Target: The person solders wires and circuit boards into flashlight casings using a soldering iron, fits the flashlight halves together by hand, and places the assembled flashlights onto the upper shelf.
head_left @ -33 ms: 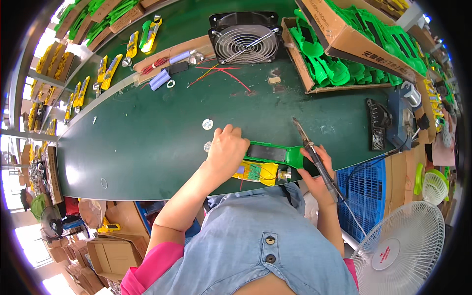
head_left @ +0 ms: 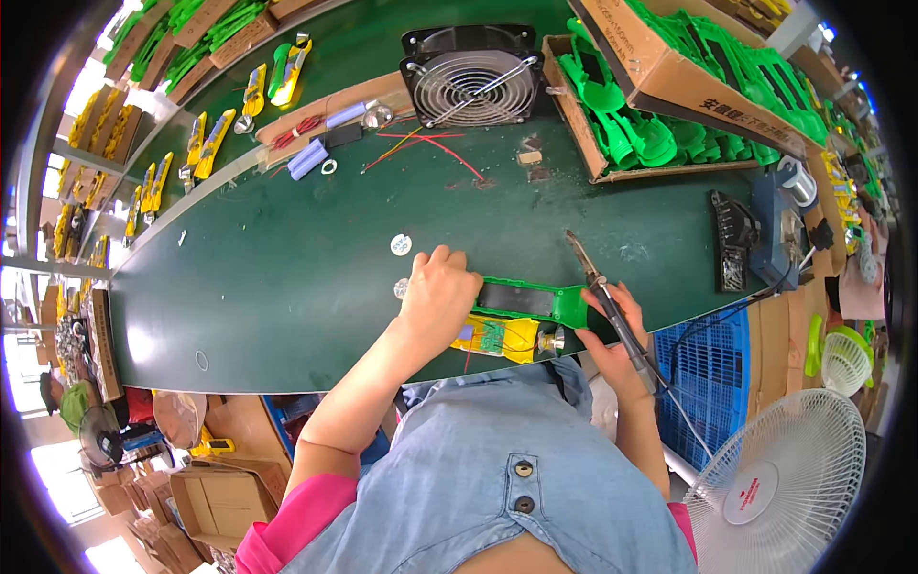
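Observation:
My left hand (head_left: 438, 295) is closed over the left end of a green plastic flashlight shell (head_left: 519, 300), its fingertips hidden behind the knuckles. In my right hand (head_left: 620, 337) lies a soldering iron (head_left: 612, 311), its tip pointing away over the table; thumb and fingers of that hand also touch the flared right end of the shell. Just below the shell sits a yellow flashlight body (head_left: 521, 340), with a green circuit board (head_left: 492, 336), thin wires and a silver reflector (head_left: 552, 341). Its left end is covered by my left hand. A round white disc (head_left: 401, 245) lies beyond that hand.
A black fan with a wire guard (head_left: 475, 86) stands at the back. Green shells fill a carton (head_left: 612, 177) at the back right. A blue soldering station (head_left: 776, 234) with a solder spool is at the right. Purple batteries (head_left: 308, 159) and red wires lie back left.

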The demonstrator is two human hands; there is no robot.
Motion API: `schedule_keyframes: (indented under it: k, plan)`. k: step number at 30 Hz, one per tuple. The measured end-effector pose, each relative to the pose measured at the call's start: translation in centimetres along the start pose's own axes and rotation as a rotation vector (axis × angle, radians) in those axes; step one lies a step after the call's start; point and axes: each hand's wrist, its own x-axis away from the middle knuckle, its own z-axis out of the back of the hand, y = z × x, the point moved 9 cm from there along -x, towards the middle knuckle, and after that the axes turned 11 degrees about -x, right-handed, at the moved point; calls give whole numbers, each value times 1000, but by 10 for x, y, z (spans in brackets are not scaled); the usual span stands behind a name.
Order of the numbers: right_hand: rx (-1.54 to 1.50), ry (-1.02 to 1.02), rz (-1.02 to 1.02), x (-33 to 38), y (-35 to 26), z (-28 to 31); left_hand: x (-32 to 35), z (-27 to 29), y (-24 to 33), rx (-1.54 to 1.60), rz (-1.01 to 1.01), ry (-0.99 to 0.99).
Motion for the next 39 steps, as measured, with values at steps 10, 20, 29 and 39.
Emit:
schedule_keyframes:
  k: [10, 20, 29, 39]
  plan:
    - [-42, 2, -28, 1, 10, 1, 8, 52, 9, 163, -18, 220]
    - [-171, -13, -13, -3, 7, -4, 19, 29, 47, 437, -159, 339]
    - [-147, -113, 39, -19, -3, -22, 7, 6, 32, 353, 139, 278]
    - [-713, 153, -260, -8, 24, 19, 0, 9, 25, 367, 150, 279]
